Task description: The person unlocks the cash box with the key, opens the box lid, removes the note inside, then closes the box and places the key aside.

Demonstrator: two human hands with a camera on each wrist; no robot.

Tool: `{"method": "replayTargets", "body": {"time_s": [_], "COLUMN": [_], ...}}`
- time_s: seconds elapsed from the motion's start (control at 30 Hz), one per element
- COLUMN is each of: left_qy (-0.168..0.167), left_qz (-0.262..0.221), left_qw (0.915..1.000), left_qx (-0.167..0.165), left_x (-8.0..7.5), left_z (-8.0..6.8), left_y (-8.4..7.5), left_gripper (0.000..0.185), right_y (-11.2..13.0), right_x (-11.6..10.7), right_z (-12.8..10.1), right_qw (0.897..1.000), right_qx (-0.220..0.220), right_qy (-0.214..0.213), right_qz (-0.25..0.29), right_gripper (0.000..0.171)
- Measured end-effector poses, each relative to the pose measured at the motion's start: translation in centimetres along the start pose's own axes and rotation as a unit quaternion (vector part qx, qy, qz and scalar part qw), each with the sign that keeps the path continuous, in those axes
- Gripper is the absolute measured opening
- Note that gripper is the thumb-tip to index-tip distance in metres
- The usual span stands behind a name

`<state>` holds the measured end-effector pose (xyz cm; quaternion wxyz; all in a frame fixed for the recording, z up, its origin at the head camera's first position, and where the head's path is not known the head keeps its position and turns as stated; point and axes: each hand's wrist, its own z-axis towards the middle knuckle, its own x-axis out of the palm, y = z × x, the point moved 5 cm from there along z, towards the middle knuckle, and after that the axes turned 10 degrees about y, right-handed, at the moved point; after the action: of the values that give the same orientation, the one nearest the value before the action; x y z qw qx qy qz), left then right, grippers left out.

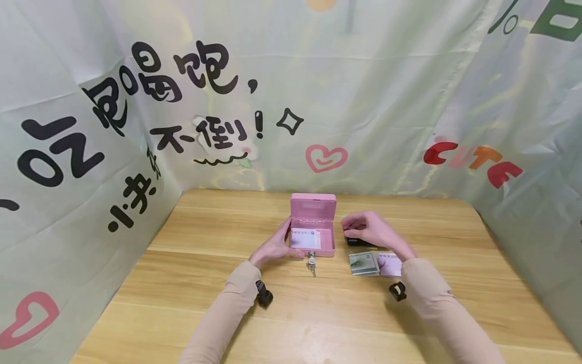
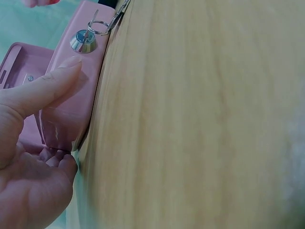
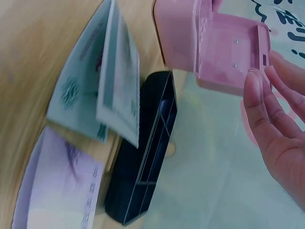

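Note:
A pink cash box [image 1: 328, 236] stands on the table with its lid [image 1: 313, 208] raised and a pale purple banknote [image 1: 303, 239] lying inside. My left hand [image 1: 276, 246] grips its left end, thumb on the front face near the lock [image 2: 83, 42], fingers curled at the lower edge. A key ring with keys [image 1: 311, 264] hangs from that lock. To the right of the box, my right hand [image 1: 373, 230] hovers above a black compartment tray [image 3: 129, 174]. Its fingers [image 3: 255, 93] are loosely bent with nothing visible between them, and overlap the lid's edge in the right wrist view.
A folded green banknote [image 1: 364, 264] and a folded purple banknote [image 1: 390, 264] lie in front of the tray. The wooden table [image 1: 313, 318] is bordered by printed cloth curtains [image 1: 377, 101] at the back and both sides.

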<state>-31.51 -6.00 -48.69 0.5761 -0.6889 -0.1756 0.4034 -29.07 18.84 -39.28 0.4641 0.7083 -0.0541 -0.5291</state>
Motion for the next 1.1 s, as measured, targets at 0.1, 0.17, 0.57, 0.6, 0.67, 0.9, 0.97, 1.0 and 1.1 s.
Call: {"method": "replayTargets", "body": {"time_s": [0.1,0.17,0.57,0.6,0.67,0.9,0.97,1.0,1.1], "left_qy": [0.000,0.000,-0.005,-0.006,-0.006,-0.007,-0.005,-0.005,-0.006], "left_qz": [0.004,0.005,0.013,0.014,0.016,0.026,0.027,0.026,0.020], "left_qw": [1.0000,1.0000,0.9998,0.9998,0.9997,0.9992,0.9993,0.9992,0.9993], "left_qx": [0.001,-0.001,-0.012,-0.014,-0.019,-0.028,-0.027,-0.029,-0.031], "left_x": [0.0,0.0,-0.2,-0.2,-0.2,-0.1,-0.1,0.0,0.0], "left_z": [0.0,-0.1,-0.2,-0.2,-0.3,-0.2,-0.1,-0.2,-0.2], "left_y": [0.0,0.0,-0.1,-0.1,0.0,0.1,0.1,0.1,0.1], "left_gripper": [0.124,0.125,0.123,0.123,0.123,0.123,0.123,0.123,0.122], "right_y": [0.2,0.4,2.2,2.3,2.5,2.7,2.7,2.6,2.2], "right_x": [0.3,0.5,1.7,1.8,2.0,3.0,3.3,3.4,3.8], "right_z": [0.7,1.1,3.9,4.1,4.6,6.1,6.4,6.6,7.2], "right_qw": [1.000,1.000,0.999,0.998,0.998,0.997,0.995,0.994,0.991], "right_qx": [-0.002,-0.006,-0.023,-0.021,-0.020,-0.021,-0.029,-0.028,-0.028], "right_qy": [0.004,0.004,0.036,0.037,0.040,0.076,0.096,0.104,0.119], "right_qz": [0.001,-0.004,-0.033,-0.035,-0.036,-0.003,0.015,0.023,0.048], "right_gripper": [0.025,0.026,0.029,0.030,0.030,0.032,0.032,0.032,0.033]}}
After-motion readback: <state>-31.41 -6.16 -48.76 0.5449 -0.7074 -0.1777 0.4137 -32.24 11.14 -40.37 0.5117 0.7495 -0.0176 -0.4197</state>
